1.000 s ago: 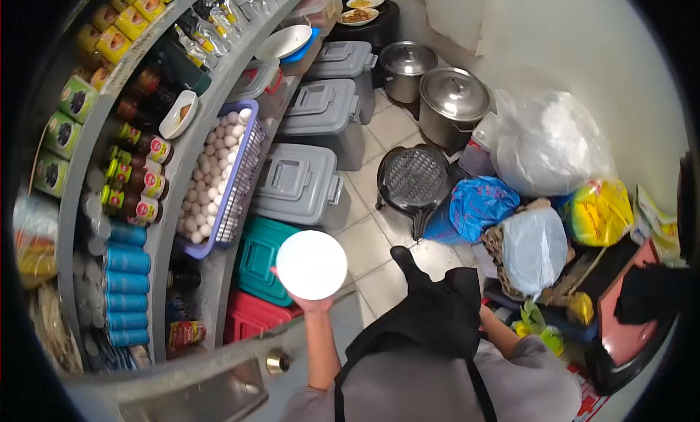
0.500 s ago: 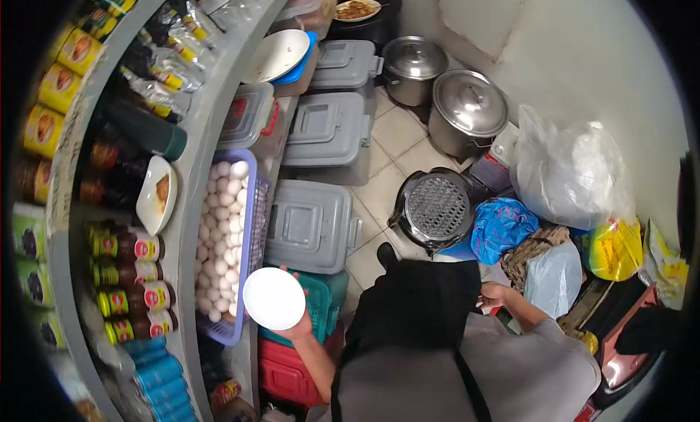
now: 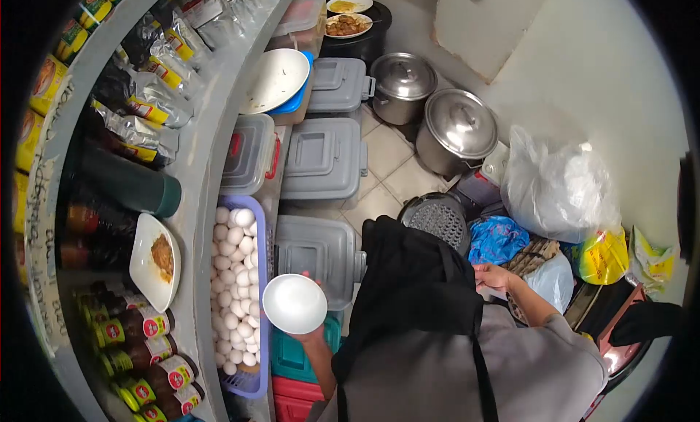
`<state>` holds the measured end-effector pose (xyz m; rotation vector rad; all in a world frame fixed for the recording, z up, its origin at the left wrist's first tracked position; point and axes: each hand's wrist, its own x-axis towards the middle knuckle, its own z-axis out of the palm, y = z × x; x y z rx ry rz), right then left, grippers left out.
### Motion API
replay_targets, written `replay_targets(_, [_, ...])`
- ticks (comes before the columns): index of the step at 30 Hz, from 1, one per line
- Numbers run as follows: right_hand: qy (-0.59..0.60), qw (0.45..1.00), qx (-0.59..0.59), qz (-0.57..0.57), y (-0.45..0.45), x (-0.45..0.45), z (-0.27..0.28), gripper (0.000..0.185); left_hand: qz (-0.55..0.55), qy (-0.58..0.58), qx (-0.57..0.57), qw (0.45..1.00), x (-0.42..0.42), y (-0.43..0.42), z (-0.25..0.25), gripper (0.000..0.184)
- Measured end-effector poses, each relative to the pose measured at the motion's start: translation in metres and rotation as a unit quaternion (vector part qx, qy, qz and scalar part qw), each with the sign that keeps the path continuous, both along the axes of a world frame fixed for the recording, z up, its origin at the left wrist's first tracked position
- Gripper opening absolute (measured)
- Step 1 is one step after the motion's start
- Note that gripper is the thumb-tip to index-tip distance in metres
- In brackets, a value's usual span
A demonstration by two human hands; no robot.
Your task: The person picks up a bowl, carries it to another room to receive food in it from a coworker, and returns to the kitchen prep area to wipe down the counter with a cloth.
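Observation:
A small white bowl is in my left hand, held from beneath and its right side, its inside facing up. It is just right of the purple basket, which is filled with white eggs, and above the grey and teal lids. Near my right side, my right hand has its fingers drawn together beside the black cloth on my front. Whatever it may pinch is too small to make out.
Shelves on the left carry bottles, pouches and a white dish with brown food. Lidded grey bins line the floor. Ahead stand two steel pots and a round perforated metal piece. Plastic bags pile up at right.
My view has shifted, and my body covers more of the round perforated piece. The bowl has tilted, showing more of its inside. My right hand remains beside my body with its fingers together.

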<state>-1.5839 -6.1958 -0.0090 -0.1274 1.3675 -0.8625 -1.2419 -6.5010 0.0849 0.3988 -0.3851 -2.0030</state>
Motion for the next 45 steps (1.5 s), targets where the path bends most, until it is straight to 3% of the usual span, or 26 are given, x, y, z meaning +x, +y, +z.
replay_targets(3, [-0.010, 0.999, -0.003, -0.034, -0.035, -0.022, 0.001, 0.022, 0.039, -0.044, 0.091, 0.994, -0.018, -0.021, -0.017, 0.073])
replay_targets(5, [-0.058, 0.993, 0.002, -0.101, -0.048, -0.047, -0.005, 0.022, 0.009, -0.077, 0.088, 0.993, -0.031, -0.035, -0.022, 0.074])
replay_targets(7, [-0.075, 0.988, 0.029, -0.130, -0.063, -0.086, -0.007, 0.025, -0.042, -0.010, 0.105, 0.994, -0.058, -0.052, -0.017, 0.074])
replay_targets(9, [0.064, 0.986, 0.149, -0.039, -0.076, -0.156, -0.029, 0.025, -0.052, 0.032, 0.112, 0.992, -0.092, -0.073, -0.031, 0.075])
replay_targets(11, [0.221, 0.969, 0.087, 0.072, -0.107, -0.240, -0.068, 0.024, -0.044, 0.045, 0.163, 0.985, -0.134, -0.092, -0.035, 0.077])
replay_targets(12, [0.297, 0.945, 0.052, 0.128, -0.132, -0.286, -0.090, 0.025, -0.038, 0.053, 0.187, 0.980, -0.159, -0.107, -0.034, 0.078])
replay_targets(13, [0.371, 0.911, 0.015, 0.181, -0.162, -0.336, -0.110, 0.026, -0.072, -0.069, 0.084, 0.991, -0.177, -0.121, -0.053, 0.080])
replay_targets(15, [0.481, 0.863, 0.058, 0.146, -0.272, -0.404, -0.098, 0.024, -0.054, -0.071, 0.097, 0.991, -0.233, -0.153, -0.076, 0.078])
replay_targets(16, [0.646, 0.739, 0.004, 0.190, -0.325, -0.440, -0.117, 0.016, -0.045, -0.070, 0.105, 0.991, -0.268, -0.169, -0.086, 0.077])
replay_targets(17, [0.669, 0.700, -0.116, 0.223, -0.381, -0.462, -0.102, 0.018, -0.038, -0.073, 0.115, 0.990, -0.302, -0.185, -0.094, 0.076])
replay_targets(18, [0.670, 0.725, -0.047, 0.152, -0.437, -0.485, -0.117, 0.018, -0.032, -0.077, 0.128, 0.988, -0.332, -0.198, -0.100, 0.075])
replay_targets(19, [0.678, 0.706, -0.086, 0.186, -0.486, -0.495, -0.092, 0.020, -0.031, -0.092, 0.148, 0.984, -0.352, -0.206, -0.101, 0.075])
replay_targets(20, [0.679, 0.690, -0.087, 0.233, -0.530, -0.523, -0.104, 0.022, -0.033, -0.107, 0.169, 0.979, -0.370, -0.217, -0.101, 0.074])
replay_targets(21, [0.708, 0.667, -0.100, 0.209, -0.569, -0.532, -0.092, 0.023, -0.117, -0.041, 0.153, 0.980, -0.409, -0.240, -0.068, 0.069])
replay_targets(22, [0.748, 0.627, -0.132, 0.173, -0.607, -0.541, -0.085, 0.025, -0.117, -0.072, 0.168, 0.976, -0.430, -0.253, -0.073, 0.069])
replay_targets(23, [0.704, 0.688, -0.105, 0.143, -0.646, -0.557, -0.085, 0.025, -0.118, -0.104, 0.183, 0.970, -0.444, -0.266, -0.081, 0.068])
replay_targets(25, [0.709, 0.687, -0.126, 0.094, -0.705, -0.567, -0.070, 0.025, -0.119, -0.122, 0.208, 0.963, -0.476, -0.293, -0.080, 0.067])
replay_targets(27, [0.739, 0.646, -0.174, 0.081, -0.750, -0.577, -0.062, 0.025, -0.114, -0.159, 0.203, 0.960, -0.504, -0.314, -0.083, 0.067])
replay_targets(30, [0.742, 0.644, -0.172, 0.071, -0.801, -0.596, -0.071, 0.025, -0.110, -0.196, 0.202, 0.953, -0.540, -0.345, -0.084, 0.067])
replay_targets(34, [0.726, 0.670, -0.113, 0.106, -0.839, -0.611, -0.087, 0.023, -0.126, -0.233, 0.224, 0.938, -0.576, -0.383, -0.089, 0.070])
replay_targets(37, [0.667, 0.725, -0.062, 0.162, -0.858, -0.621, -0.089, 0.020, -0.134, -0.244, 0.227, 0.933, -0.601, -0.414, -0.099, 0.068])
replay_targets(40, [0.716, 0.670, -0.105, 0.165, -0.866, -0.631, -0.085, 0.014, -0.199, -0.236, 0.209, 0.928, -0.610, -0.442, -0.108, 0.069])
replay_targets(45, [0.762, 0.605, -0.212, 0.093, -0.862, -0.646, -0.058, 0.004, -0.182, -0.230, 0.244, 0.924, -0.630, -0.475, -0.108, 0.069])
